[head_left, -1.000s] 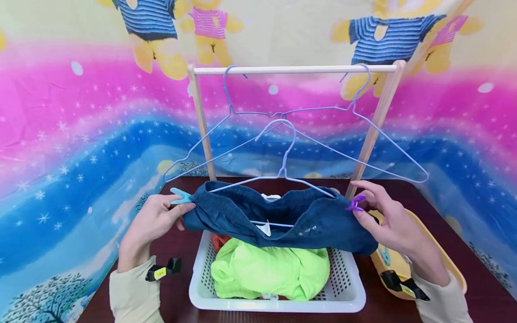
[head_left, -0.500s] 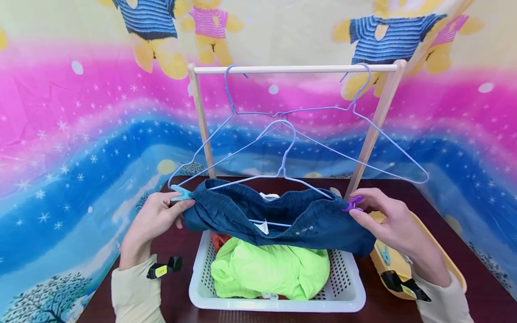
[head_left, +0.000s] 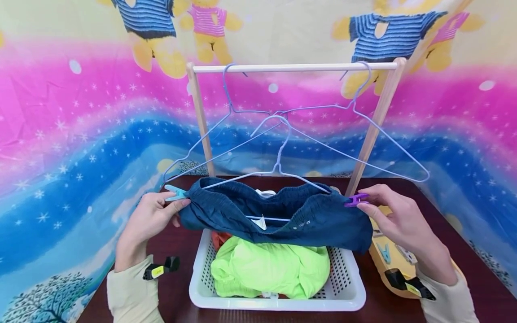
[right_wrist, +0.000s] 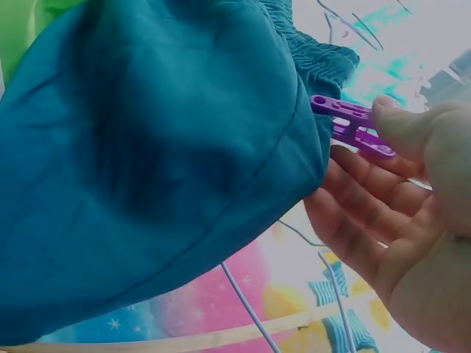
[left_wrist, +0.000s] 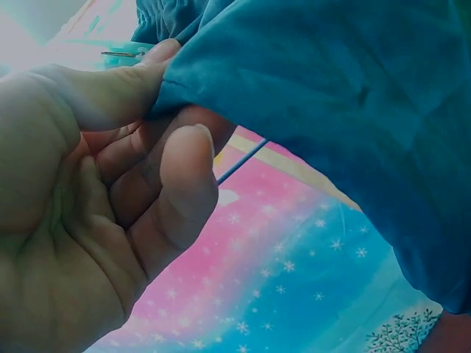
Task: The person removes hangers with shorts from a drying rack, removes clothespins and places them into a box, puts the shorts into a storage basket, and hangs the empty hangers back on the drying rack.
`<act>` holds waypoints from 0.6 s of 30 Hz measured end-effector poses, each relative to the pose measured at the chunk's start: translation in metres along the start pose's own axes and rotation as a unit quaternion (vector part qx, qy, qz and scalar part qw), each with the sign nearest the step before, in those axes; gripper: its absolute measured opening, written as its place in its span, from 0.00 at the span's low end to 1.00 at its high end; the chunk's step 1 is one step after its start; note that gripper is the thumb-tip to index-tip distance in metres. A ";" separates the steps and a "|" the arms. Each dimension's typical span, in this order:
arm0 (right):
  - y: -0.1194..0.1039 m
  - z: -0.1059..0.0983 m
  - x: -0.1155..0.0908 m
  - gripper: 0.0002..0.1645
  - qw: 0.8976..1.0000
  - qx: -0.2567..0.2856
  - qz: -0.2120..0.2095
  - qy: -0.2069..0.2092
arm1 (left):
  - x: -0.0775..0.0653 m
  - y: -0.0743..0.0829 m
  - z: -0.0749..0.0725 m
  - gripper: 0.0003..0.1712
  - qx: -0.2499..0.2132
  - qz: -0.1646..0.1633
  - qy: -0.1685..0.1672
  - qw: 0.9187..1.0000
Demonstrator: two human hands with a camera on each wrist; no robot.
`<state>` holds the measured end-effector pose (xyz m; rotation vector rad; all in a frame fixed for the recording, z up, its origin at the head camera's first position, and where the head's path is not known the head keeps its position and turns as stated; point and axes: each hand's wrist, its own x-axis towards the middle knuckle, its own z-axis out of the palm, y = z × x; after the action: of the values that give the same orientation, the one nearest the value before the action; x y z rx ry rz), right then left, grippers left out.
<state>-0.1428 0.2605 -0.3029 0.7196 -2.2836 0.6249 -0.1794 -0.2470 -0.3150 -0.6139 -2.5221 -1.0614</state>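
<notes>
Dark blue elastic-waist shorts (head_left: 335,226) hang on a light purple wire hanger (head_left: 278,154), above the basket in the head view. My left hand (head_left: 147,220) pinches the left end of the waistband between thumb and fingers, beside a light blue clothespin (head_left: 176,193) that sits there. My right hand (head_left: 404,220) pinches a purple clothespin (right_wrist: 349,125) at the right end of the waistband, thumb on top and fingers beneath. In the right wrist view its jaws are at the cloth's edge. Part of the hanger is hidden inside the shorts.
A wooden rack (head_left: 295,68) behind carries two wire hangers. Under the shorts stands a white basket (head_left: 278,305) holding a bright green garment (head_left: 274,269) and something red. At the right, a yellow tray (head_left: 387,278) holds clothespins, partly behind my right arm.
The shorts and hanger have shifted slightly left and up with both hands. The purple clothespin has turned more level in my right hand. The left hand keeps its hold.
</notes>
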 end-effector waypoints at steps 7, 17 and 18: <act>0.006 -0.010 -0.002 0.25 0.998 0.014 0.019 0.052 | 0.001 -0.002 -0.002 0.14 -0.003 0.006 0.005 1.000; 0.019 -0.021 -0.005 0.21 0.990 0.029 0.131 -0.036 | -0.002 0.002 -0.005 0.17 0.003 -0.003 0.001 1.000; 0.020 -0.022 -0.006 0.21 0.990 0.019 0.131 -0.052 | -0.002 0.002 -0.005 0.17 0.003 -0.003 0.000 1.000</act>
<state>-0.1424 0.2906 -0.2966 0.4832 -2.4915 0.7694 -0.1761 -0.2500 -0.3110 -0.6053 -2.5283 -1.0553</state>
